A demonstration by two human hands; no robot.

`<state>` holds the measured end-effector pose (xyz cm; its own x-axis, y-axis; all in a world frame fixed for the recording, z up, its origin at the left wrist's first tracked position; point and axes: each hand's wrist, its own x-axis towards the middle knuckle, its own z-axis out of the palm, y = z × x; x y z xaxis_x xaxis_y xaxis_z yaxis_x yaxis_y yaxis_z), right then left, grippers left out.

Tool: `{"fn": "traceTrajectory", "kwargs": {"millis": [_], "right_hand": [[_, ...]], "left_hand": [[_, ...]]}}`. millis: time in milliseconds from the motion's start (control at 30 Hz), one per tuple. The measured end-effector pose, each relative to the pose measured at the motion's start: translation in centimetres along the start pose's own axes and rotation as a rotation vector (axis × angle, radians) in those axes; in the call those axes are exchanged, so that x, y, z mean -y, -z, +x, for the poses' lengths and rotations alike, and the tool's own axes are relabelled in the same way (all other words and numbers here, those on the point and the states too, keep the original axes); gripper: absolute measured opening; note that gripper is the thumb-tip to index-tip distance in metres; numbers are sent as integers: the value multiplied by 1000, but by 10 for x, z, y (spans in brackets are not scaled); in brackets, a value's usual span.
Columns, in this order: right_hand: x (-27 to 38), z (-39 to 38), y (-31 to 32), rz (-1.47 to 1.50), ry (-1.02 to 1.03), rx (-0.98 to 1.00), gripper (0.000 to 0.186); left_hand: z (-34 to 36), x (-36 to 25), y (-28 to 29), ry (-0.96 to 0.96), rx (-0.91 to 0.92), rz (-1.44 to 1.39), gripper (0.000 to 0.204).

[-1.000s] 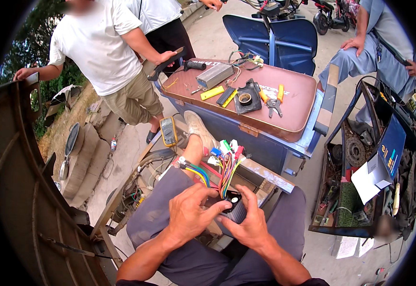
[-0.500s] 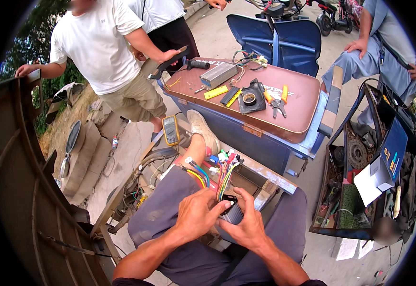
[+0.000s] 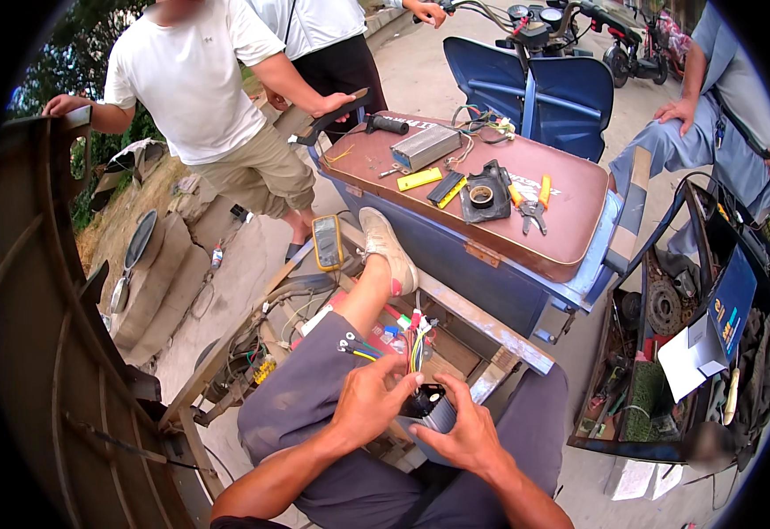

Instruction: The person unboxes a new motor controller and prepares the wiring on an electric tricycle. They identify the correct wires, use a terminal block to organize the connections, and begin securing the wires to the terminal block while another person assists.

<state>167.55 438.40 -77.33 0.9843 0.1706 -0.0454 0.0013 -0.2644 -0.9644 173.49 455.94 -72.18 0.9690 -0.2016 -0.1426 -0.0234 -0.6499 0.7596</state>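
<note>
Above my lap I have a finned silver-and-black metal controller box (image 3: 439,416), its dark wired end tilted upward. My right hand (image 3: 471,432) grips it, fingers along one side and thumb on the other. My left hand (image 3: 371,401) is closed at the wired end, with thumb and forefinger pinched on the bundle of coloured wires (image 3: 417,346) where it leaves the box. White, blue and red plugs (image 3: 392,332) sit at the bundle's far end. Thicker leads with ring terminals (image 3: 350,344) stick out to the left of my left hand.
A metal vehicle frame (image 3: 482,331) surrounds my legs. Ahead, a brown padded seat (image 3: 570,225) carries wire strippers (image 3: 532,209), tape (image 3: 481,197) and a silver box (image 3: 426,146). A yellow multimeter (image 3: 327,243) rests on the frame. An open toolbox (image 3: 619,379) stands right. Several people are close by.
My left fingers have shifted from the box's edge to the wires at its end. More of the box's dark end shows now. The whole view has tilted slightly.
</note>
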Motion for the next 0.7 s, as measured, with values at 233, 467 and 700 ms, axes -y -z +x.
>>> {"fn": "traceTrajectory", "kwargs": {"millis": [233,467,700], "right_hand": [[-41,-8,-11,134,-102,-3,89],[-46,-6,-8,129,-171,21,87],[-49,-2,-7,185,-92,13,75]], "left_hand": [[-12,45,-39,144,42,-531,18],[-12,45,-44,197,29,-734,24],[-11,42,-43,219,76,-716,26]]}}
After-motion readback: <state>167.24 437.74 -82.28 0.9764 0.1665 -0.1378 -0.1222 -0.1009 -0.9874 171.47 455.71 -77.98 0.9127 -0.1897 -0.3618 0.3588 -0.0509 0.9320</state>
